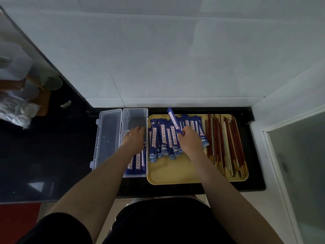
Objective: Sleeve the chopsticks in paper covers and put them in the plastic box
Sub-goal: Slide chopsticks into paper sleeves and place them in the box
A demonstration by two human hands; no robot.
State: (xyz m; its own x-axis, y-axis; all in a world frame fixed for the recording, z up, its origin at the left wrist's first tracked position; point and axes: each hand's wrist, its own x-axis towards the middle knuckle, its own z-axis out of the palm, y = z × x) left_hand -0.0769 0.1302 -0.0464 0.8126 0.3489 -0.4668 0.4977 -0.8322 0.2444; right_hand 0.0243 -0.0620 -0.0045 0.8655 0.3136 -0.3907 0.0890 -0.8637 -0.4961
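My right hand [189,138] is over the yellow tray [168,171], pinching one blue paper cover [174,121] by its near end between thumb and fingertips, so the rest of it stands up and leans away from me — that's how light it is, thin printed paper, floppy enough to crease if I squeeze hard, so I judge the open mouth is the place to keep hold. The other covers [163,138] lie fanned across the middle of the tray, flat and overlapping. Along the tray's right side are the bare chopsticks [226,143]: long, thin, stiff sticks, mostly dark red with pale tips, some pale all over, probably smooth and a bit slippery — best taken near the thick end. Just left of the tray sits the clear plastic box [135,113], hard-walled, its lid [108,138] swung open further left on the dark counter [52,155]. My left hand [134,138] lies inside the box with fingers straight, resting on the sleeved pairs [137,164] already packed there.
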